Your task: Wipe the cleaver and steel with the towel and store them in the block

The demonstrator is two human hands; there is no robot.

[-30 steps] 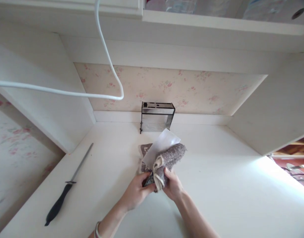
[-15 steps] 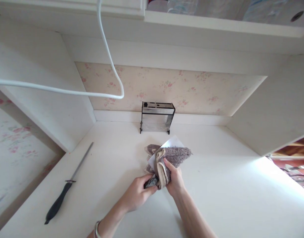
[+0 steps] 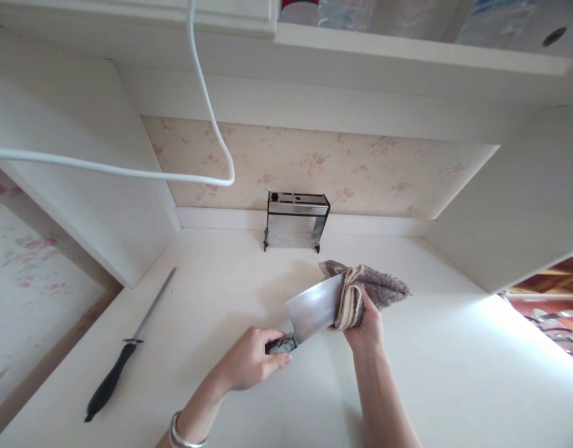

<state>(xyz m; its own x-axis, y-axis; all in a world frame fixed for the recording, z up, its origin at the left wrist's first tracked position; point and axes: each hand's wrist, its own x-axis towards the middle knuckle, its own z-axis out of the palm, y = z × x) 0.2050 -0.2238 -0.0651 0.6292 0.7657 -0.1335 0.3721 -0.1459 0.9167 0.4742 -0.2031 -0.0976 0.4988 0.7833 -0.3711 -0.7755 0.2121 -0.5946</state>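
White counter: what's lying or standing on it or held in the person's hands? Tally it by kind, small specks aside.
Cleaver, in the left hand: 1
Folded brown cloth, in the right hand: 1
Black-handled sharpening steel, lying at the left: 1
Clear-sided stand, at the back: 1
Total: 4

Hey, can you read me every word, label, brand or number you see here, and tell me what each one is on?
There is no readable text in view.
Cleaver: no lettering shows, though the cloth hides part of the blade.
Sharpening steel and slotted stand: none that I can make out.
Clear items on the upper shelf: too blurred to read any print.
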